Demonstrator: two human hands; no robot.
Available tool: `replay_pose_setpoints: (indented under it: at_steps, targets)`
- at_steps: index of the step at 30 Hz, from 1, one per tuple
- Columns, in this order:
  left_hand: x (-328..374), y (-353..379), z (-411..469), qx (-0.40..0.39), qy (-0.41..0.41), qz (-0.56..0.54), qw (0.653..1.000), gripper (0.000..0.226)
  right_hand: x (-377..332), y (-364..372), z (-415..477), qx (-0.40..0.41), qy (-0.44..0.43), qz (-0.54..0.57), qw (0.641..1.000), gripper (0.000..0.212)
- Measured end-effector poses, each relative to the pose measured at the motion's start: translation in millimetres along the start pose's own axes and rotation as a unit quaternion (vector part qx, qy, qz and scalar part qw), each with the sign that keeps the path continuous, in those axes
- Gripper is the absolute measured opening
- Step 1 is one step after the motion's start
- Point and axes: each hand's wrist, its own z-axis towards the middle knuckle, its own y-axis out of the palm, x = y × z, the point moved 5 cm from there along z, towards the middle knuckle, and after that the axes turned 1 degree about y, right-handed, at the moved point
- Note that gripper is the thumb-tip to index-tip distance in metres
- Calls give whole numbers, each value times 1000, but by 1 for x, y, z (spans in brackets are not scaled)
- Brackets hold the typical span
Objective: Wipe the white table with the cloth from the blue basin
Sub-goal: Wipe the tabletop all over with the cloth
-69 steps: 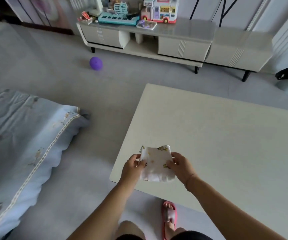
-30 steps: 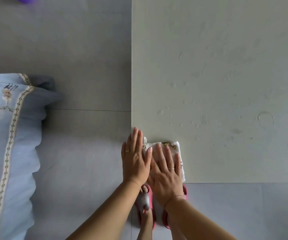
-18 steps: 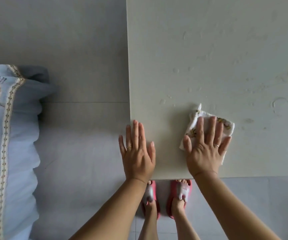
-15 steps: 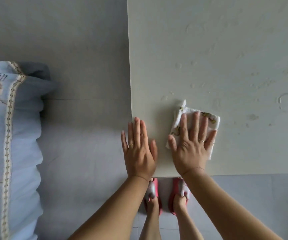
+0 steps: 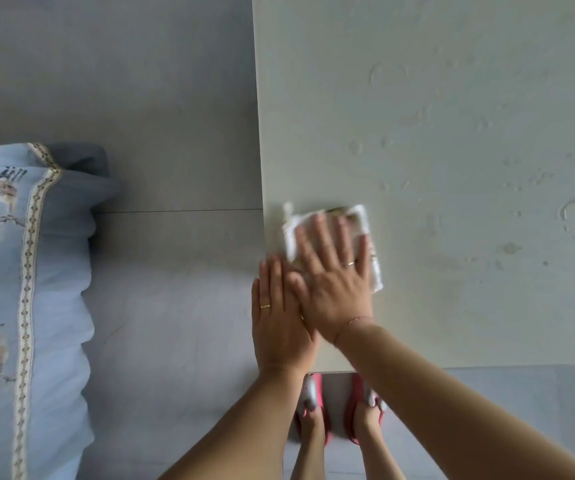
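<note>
The white table (image 5: pixel 452 133) fills the right side of the view, with dried rings and smears on its top. A small white cloth (image 5: pixel 363 220) with a yellow print lies flat near the table's left edge. My right hand (image 5: pixel 334 278) presses down on it with spread fingers and covers most of it. My left hand (image 5: pixel 279 317) lies flat on the table's near left corner, holding nothing, its thumb side tucked under my right hand. The blue basin is not in view.
Grey tiled floor (image 5: pixel 157 98) runs along the table's left side. Light blue bedding with a patterned trim (image 5: pixel 19 289) lies at the far left. My feet in pink slippers (image 5: pixel 313 403) stand under the table's near edge.
My right hand has slid the cloth leftward, back to the table's left edge beside my left hand. The left hand has stayed on the corner.
</note>
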Motion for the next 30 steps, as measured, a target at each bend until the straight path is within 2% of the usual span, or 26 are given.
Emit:
replay_pose_setpoints:
  at_steps: [2, 4, 6, 8, 9, 10, 11, 14, 15, 17, 19, 21, 23, 24, 25, 27, 30]
  targets:
    - [1, 0, 0, 3, 2, 3, 1000, 54, -8, 0, -3, -11, -109, -28, 994, 57]
    - [0, -3, 0, 21, -13, -22, 999, 55, 13, -10, 16, 2, -156, -75, 985, 55]
    - [-1, -4, -1, 28, -12, -34, 999, 57, 48, -21, 49, 12, -93, -79, 993, 55]
    - [-1, -4, 0, 29, -10, -38, 999, 57, 76, -31, 77, 30, 61, -15, 998, 57]
    - [-1, -3, 0, 27, -13, -40, 999, 57, 74, -32, 82, 39, 122, 6, 992, 58]
    - [-1, -3, 1, 24, -15, -41, 999, 58, 61, -30, 82, 44, 146, 10, 988, 60]
    - [-1, -3, 1, 23, -16, -41, 999, 58, 40, -25, 79, 40, 122, 4, 992, 60]
    - [-1, -3, 0, 19, -23, -44, 999, 57, -26, -5, 53, -25, -93, -21, 995, 56]
    - [-1, -3, -1, 18, -23, -45, 999, 57, -28, -6, 49, -34, -142, -36, 989, 55]
    - [-2, -3, 0, 20, -19, -46, 999, 59, -8, -18, 66, -19, -181, -55, 982, 55]
    - [-2, -2, 0, 18, -16, -48, 999, 60, 28, -29, 95, 7, -128, -66, 989, 54]
    - [-2, -1, 0, 13, -15, -48, 999, 60, 63, -41, 124, 31, 5, -13, 999, 54]
    - [-3, 0, 1, 6, -15, -50, 999, 61, 63, -43, 132, 52, 118, 31, 991, 55]
    - [-3, 1, 0, 3, -16, -50, 999, 61, 49, -38, 128, 53, 135, 32, 989, 55]
    - [-3, 1, 0, 2, -16, -50, 999, 62, 29, -33, 121, 45, 112, 28, 992, 56]
    - [-3, 0, 1, -2, -22, -49, 999, 62, -11, -19, 99, 7, -17, 1, 1000, 56]
    - [-1, -3, 1, -9, -18, -51, 998, 62, -8, -22, 92, -19, -167, -54, 984, 55]
